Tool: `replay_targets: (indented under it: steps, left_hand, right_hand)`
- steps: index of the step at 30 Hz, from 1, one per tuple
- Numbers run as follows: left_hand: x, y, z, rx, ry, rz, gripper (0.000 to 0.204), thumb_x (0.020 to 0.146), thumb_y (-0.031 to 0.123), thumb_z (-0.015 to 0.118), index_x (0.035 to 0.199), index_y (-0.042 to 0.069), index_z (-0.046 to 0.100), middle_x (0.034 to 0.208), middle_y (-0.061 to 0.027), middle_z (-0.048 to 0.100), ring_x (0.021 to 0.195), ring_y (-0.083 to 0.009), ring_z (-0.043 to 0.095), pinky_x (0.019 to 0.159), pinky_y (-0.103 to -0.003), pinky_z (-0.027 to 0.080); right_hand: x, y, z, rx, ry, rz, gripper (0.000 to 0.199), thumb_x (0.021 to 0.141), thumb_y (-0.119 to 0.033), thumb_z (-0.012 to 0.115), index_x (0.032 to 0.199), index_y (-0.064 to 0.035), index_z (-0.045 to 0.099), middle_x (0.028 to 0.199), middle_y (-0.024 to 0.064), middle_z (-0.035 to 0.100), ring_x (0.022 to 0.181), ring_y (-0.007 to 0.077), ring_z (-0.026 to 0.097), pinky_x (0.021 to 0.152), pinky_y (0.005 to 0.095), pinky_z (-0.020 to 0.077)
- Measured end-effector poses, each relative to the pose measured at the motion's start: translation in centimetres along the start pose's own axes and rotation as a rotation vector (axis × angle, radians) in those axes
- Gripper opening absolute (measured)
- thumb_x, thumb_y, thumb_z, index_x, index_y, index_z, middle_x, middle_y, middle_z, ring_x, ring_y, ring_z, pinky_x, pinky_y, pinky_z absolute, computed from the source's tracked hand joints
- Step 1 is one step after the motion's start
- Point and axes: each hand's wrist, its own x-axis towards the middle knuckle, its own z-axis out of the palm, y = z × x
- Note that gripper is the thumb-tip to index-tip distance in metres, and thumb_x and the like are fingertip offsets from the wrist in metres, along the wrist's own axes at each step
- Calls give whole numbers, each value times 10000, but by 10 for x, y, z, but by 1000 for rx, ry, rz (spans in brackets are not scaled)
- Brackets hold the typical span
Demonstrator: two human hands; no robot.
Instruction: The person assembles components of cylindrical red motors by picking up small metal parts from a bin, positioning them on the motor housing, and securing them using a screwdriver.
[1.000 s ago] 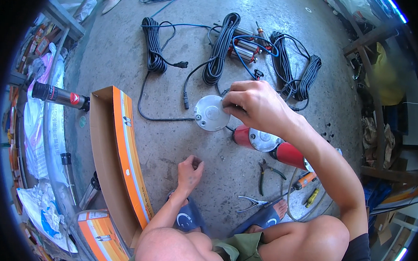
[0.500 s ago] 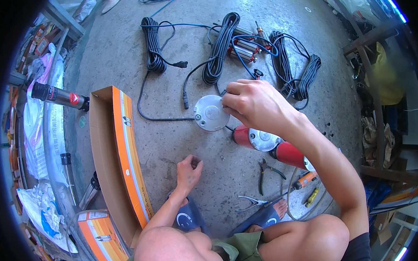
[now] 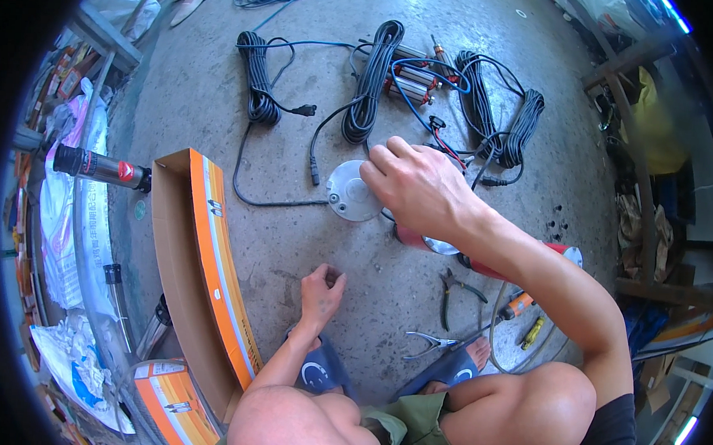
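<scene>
A round grey metal cap (image 3: pixel 351 192) with small fittings near its rim faces up on the floor ahead of me. My right hand (image 3: pixel 423 182) reaches over its right edge with the fingers curled together; their tips, and anything between them, are hidden. A black cable runs from the cap's left side. Beyond that hand lies a small black connector (image 3: pixel 437 122) with red wire. Low in front of my feet, my left hand (image 3: pixel 322 293) is loosely closed, with nothing visible in it. Two red cylinders (image 3: pixel 494 270) with grey ends lie partly under my right forearm.
Coiled black cables (image 3: pixel 372 88) and silver-and-red metal cylinders (image 3: pixel 412 88) lie farther off. An opened orange-and-white cardboard box (image 3: pixel 219 272) stands at left. Green-handled pliers (image 3: pixel 446 300), silver pliers (image 3: pixel 431 345), an orange-handled tool (image 3: pixel 517 306) and a yellow tool (image 3: pixel 532 333) are near my right foot.
My right hand has shifted slightly left and nearer over the cap's edge. The red-wired connector beyond it shows more fully. My left hand has stayed in place.
</scene>
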Motion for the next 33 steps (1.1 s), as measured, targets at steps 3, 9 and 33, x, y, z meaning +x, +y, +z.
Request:
replay_targets:
  steps: [3,9,33]
  left_hand:
    - [-1,-2,0,13,0,13,209,893,165,743,913,-41,712,749,-164,733,672,-243,728,668,-359,563]
    - [-1,-7,1,34,-12,43,174,924,116,722,939,-55,698,747,-99,729,675,-153,707,642,-303,549]
    - [-1,1,4,-7,-9,15,199,907,148,735,925,-49,714,754,-143,736,680,-214,723,668,-338,561]
  right_hand:
    - [-1,0,-3,30,-33,57,191,828,-126,683,982,-13,672,1021,117,664,973,279,666,775,392,596]
    - [-6,5,-10,124,-55,67,184,816,-107,698,958,9,685,984,134,694,971,305,694,819,408,599]
    - [-6,-6,8,-53,52,61,211,784,-108,684,966,-10,641,980,120,627,942,264,643,774,369,576]
